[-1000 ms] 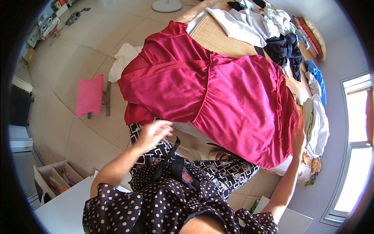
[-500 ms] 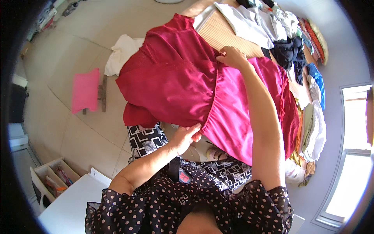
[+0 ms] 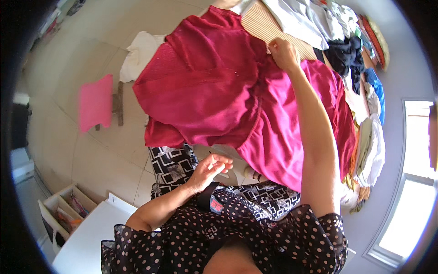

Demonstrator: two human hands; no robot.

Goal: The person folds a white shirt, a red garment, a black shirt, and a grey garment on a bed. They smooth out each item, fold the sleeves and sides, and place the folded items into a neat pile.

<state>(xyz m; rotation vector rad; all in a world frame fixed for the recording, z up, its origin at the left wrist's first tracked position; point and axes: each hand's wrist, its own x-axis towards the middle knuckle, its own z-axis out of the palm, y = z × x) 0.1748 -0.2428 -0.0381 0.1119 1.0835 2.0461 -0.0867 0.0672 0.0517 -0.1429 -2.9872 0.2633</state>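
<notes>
A crimson dress [image 3: 200,96] with a gathered waist seam is spread out before me, its bodice to the left and its skirt to the right. My right hand [image 3: 284,55] pinches the dress at the far end of the waist, where the cloth bunches toward my fingers. Short of the near end of that seam, my left hand [image 3: 211,173] hangs in the air with its fingers loosely bent, holding nothing. The cloth's near edge lies a little beyond those fingers.
A ribbed tan surface [image 3: 269,23] shows behind the dress. White clothes [image 3: 301,20], a black garment [image 3: 344,57] and several folded clothes pile up at the right. Left stand a pink-covered stool [image 3: 96,102], a white cloth [image 3: 140,55] and an open drawer [image 3: 68,205].
My left hand has let go of the waist seam and drawn back toward me. My right hand has moved slightly away and right, and the waist has gone from taut to slack and wrinkled.
</notes>
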